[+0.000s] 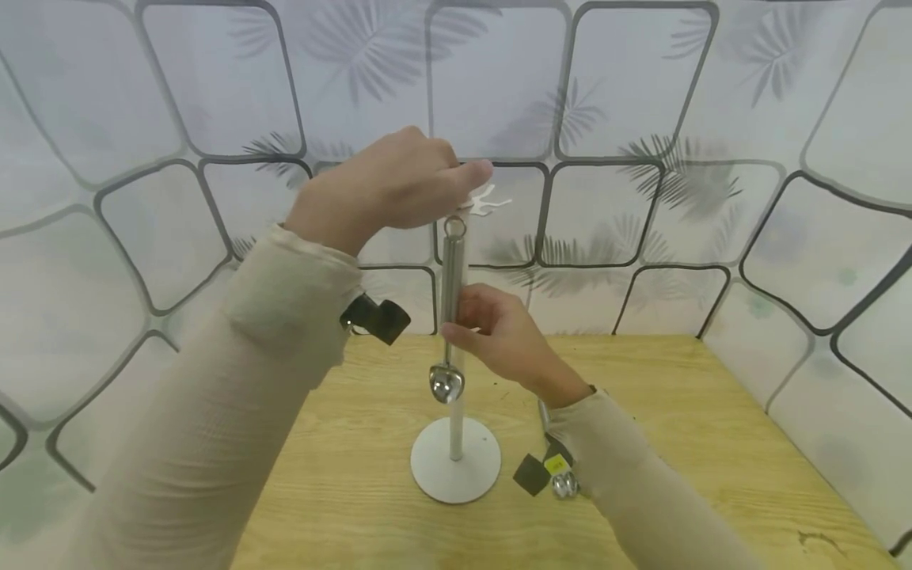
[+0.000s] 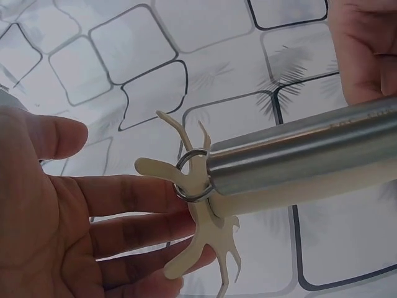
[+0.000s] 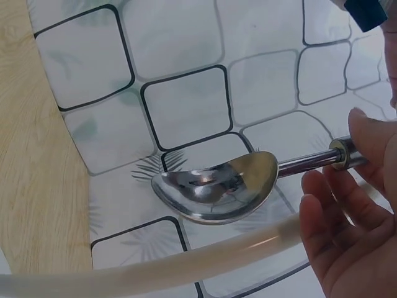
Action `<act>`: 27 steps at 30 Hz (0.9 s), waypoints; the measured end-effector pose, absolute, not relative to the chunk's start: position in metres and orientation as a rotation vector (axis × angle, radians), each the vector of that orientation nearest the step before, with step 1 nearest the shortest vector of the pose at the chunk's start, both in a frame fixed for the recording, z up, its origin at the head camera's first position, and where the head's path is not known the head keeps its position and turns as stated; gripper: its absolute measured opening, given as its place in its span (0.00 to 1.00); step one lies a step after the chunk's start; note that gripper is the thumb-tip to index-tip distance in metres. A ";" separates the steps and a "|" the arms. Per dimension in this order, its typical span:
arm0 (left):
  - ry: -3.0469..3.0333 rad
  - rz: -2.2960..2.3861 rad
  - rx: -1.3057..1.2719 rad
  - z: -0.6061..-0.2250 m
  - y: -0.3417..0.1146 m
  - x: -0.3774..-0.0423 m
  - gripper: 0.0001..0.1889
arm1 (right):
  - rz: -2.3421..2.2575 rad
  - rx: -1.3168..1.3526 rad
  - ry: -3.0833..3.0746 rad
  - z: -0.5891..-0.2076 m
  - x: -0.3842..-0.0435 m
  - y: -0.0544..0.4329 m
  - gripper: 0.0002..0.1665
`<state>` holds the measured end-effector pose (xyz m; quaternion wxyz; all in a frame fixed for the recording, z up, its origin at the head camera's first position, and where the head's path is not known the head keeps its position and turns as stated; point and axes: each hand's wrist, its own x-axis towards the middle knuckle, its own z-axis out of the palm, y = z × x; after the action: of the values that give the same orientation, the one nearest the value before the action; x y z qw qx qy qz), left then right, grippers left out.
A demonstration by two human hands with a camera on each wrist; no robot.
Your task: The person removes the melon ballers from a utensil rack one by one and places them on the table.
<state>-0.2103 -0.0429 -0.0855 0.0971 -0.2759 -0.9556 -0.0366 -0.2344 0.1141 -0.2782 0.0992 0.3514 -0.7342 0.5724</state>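
Observation:
A metal ice cream scoop hangs bowl down along the post of a white stand. The ring at its handle end is looped on a prong of the stand's branched hook top. My right hand holds the scoop's handle, thumb on one side and fingers on the other. In the right wrist view, the shiny bowl points away from that hand. Up at the hook top is my left hand, its fingers extended behind the prongs and its thumb held apart.
The stand's round base rests on a wooden table. Shiny metal pieces lie on the table beside my right sleeve, which partly hides them. A patterned curtain surrounds the back and sides.

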 end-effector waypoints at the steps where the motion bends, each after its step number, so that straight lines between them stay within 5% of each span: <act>1: -2.831 -0.117 -0.815 -0.086 -0.043 -0.210 0.35 | 1.674 1.025 -2.175 -0.278 -0.235 0.113 0.15; 27: -2.815 -0.145 -0.847 -0.088 -0.037 -0.213 0.36 | 1.505 0.950 -2.155 -0.280 -0.218 0.169 0.16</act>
<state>-0.2131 -0.0373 -0.0880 0.0993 -0.2863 -0.9517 -0.0490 -0.2183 0.1694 -0.2801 0.1724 0.3348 -0.7596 0.5303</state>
